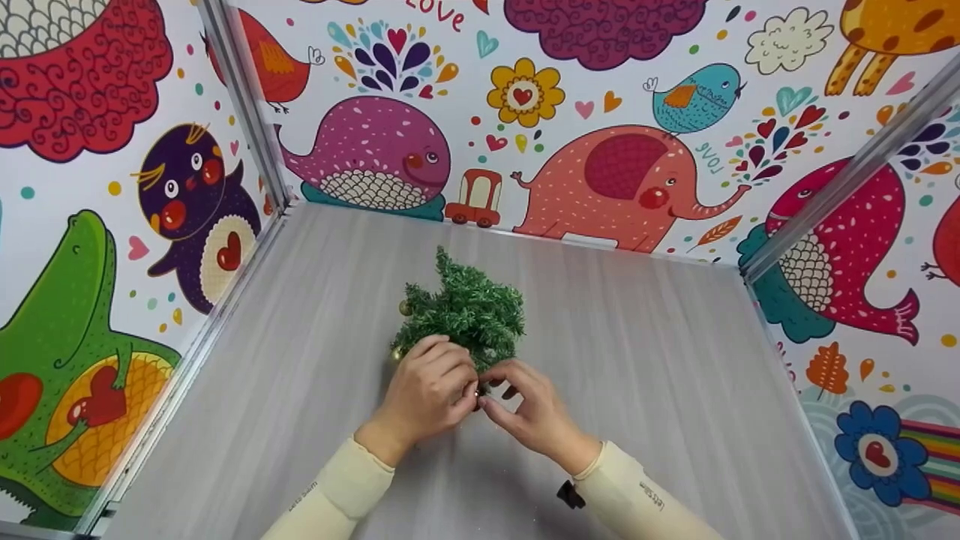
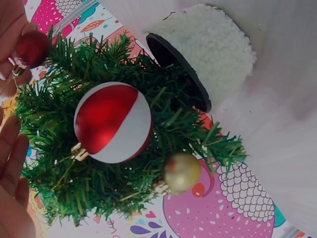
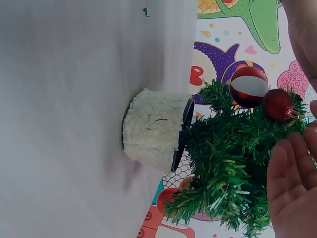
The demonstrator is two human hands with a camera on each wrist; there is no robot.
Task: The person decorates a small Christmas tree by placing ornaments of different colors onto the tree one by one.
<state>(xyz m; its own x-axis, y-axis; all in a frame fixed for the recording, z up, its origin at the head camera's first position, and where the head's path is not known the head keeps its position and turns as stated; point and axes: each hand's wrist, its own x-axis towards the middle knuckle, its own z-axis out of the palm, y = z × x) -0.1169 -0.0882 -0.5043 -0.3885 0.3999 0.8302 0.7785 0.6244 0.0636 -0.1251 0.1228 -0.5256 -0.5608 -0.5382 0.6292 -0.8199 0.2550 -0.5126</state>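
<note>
A small green artificial Christmas tree (image 1: 469, 307) stands in a fuzzy white pot (image 3: 153, 129) with a black rim. A dark red ball ornament (image 2: 31, 49) is at its front, between the two hands. My left hand (image 1: 435, 382) has curled fingers, with thumb and fingertips pinching around the ornament's top. Close by, my right hand (image 1: 536, 412) holds thumb and index finger bent beside the same ornament; whether they grip it is hidden. A red-and-white ball (image 2: 114, 121) and a gold ball (image 2: 182, 172) also hang on the branches.
The tree stands on a grey wood-grain table (image 1: 660, 375). Cartoon-printed panels (image 1: 375, 150) surround it on the left, back and right, joined by metal corner posts (image 1: 247, 97). Another red ball (image 3: 167, 200) shows low on the tree. A small green scrap (image 3: 145, 12) lies on the table.
</note>
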